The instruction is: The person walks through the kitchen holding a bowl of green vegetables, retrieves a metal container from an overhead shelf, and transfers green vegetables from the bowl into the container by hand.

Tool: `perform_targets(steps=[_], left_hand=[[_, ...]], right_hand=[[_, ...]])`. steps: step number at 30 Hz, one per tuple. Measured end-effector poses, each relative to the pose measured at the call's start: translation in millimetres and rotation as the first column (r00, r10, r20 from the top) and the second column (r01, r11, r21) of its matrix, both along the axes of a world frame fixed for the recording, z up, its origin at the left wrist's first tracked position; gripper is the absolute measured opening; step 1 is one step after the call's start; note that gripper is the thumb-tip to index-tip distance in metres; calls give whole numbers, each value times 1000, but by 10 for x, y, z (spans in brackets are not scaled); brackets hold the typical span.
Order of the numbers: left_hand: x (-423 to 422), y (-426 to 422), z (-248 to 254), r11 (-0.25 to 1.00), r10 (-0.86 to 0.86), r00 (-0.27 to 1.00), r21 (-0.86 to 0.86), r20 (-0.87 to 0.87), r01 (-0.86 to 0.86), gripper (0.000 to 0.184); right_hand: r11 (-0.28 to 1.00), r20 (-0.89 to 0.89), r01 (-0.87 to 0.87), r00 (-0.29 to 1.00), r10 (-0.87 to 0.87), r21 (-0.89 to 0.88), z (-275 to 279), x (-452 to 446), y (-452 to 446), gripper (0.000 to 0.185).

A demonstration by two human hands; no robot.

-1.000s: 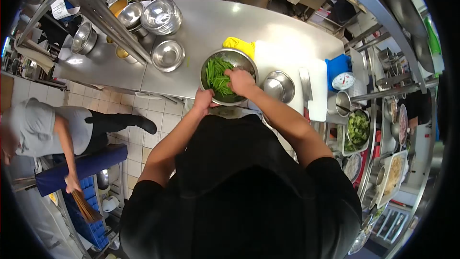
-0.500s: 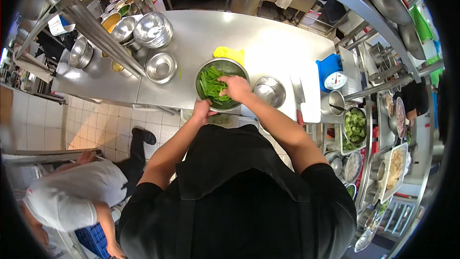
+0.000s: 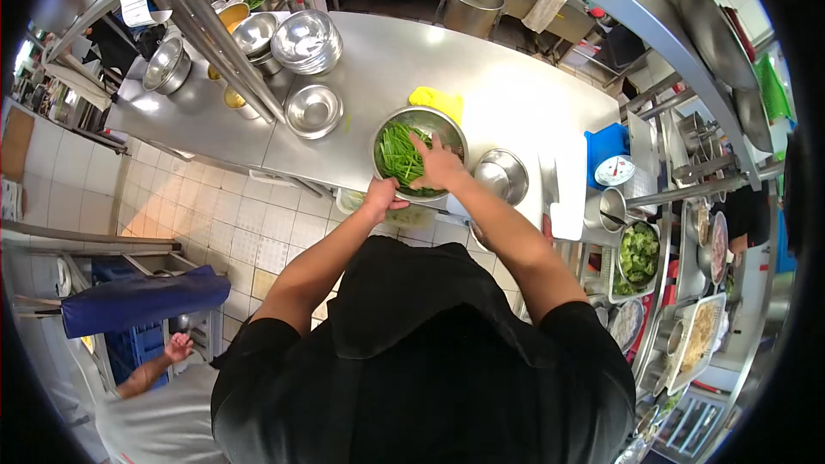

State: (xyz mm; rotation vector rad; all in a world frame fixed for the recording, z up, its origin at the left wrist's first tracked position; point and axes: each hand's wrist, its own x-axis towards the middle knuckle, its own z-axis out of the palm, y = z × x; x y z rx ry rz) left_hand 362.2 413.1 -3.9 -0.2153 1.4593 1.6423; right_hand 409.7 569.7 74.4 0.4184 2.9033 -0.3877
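Note:
A steel bowl (image 3: pixel 450 127) of cut green vegetables (image 3: pixel 399 153) stands at the front edge of the steel counter (image 3: pixel 369 60). My left hand (image 3: pixel 383 196) grips the bowl's near left rim. Inside the bowl, my right hand (image 3: pixel 438 165) rests on the greens with its fingers spread. Just behind the bowl lies a yellow cloth (image 3: pixel 436 101). A smaller steel bowl (image 3: pixel 501 176) sits to the right, beside a knife (image 3: pixel 548 174) and a white cutting board (image 3: pixel 569 198).
Stacked steel bowls (image 3: pixel 307 41) and a shallow bowl (image 3: pixel 314 112) stand left, near metal posts (image 3: pixel 225 51). A blue scale (image 3: pixel 608 155), a pot (image 3: pixel 607 210) and broccoli (image 3: pixel 637 253) are right. A co-worker (image 3: pixel 163 417) is at the lower left. An overhead shelf rail (image 3: pixel 662 21) crosses the upper right.
The fingers of my right hand have spread over the greens. My left hand stays at the rim. The co-worker has moved lower in view. The whole view has shifted slightly.

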Motion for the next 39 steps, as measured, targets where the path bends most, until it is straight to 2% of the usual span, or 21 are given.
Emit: perform_targets(steps=[2,3,7,10,16,19,22,23,26,27,30,33,36,39], left_hand=[[-1,-12,78,1000,-19,1000,-10,14,20,39],[-5,-7,34,1000,5,1000,-9,-1,-5,38],[-29,-35,-45,1000,-5,1000,-6,23,5,37],[-30,-41,51,1000,-19,1000,1,18,19,37],[-35,-24,17,1000,-25,1000,12,0,25,46],[-25,-15,4,1000,-5,1000,0,-10,5,44],[-41,-6,-6,1000,1,1000,-18,-4,-1,40],[-45,-11,8,1000,-8,1000,-19,-3,8,40],[-30,-17,42,999,-9,1000,-33,-3,9,40],[-35,-23,39,999,-19,1000,-31,4,19,40],[-41,-10,-3,1000,-12,1000,-26,0,12,40],[-38,-1,-28,999,11,1000,-48,-10,-11,38],[-60,18,-77,997,3,1000,-82,-16,-4,32],[-65,3,-56,995,-17,1000,-103,-10,16,31]], right_hand=[[998,80,-51,996,49,20,-205,-17,25,73],[994,21,-9,1000,11,-104,-339,-72,101,60],[982,-207,-2,978,-37,-186,-88,-61,267,40],[967,-366,-89,931,-5,-240,-41,14,336,39],[942,-445,-68,891,-91,-329,14,138,228,37],[907,-512,-61,840,-179,-417,113,119,262,36],[797,-508,-20,779,-366,-604,362,197,335,34],[778,-452,56,787,-420,-626,430,250,381,31],[720,-505,-7,717,-481,-694,673,507,547,30],[707,-495,20,701,-513,-706,756,618,603,29],[705,-497,82,652,-573,-705,827,969,793,29],[740,-396,225,728,-560,-634,759,1297,878,27],[909,-249,293,895,-369,-296,430,1393,968,39],[977,-134,202,969,-209,-66,22,1317,1005,53]])
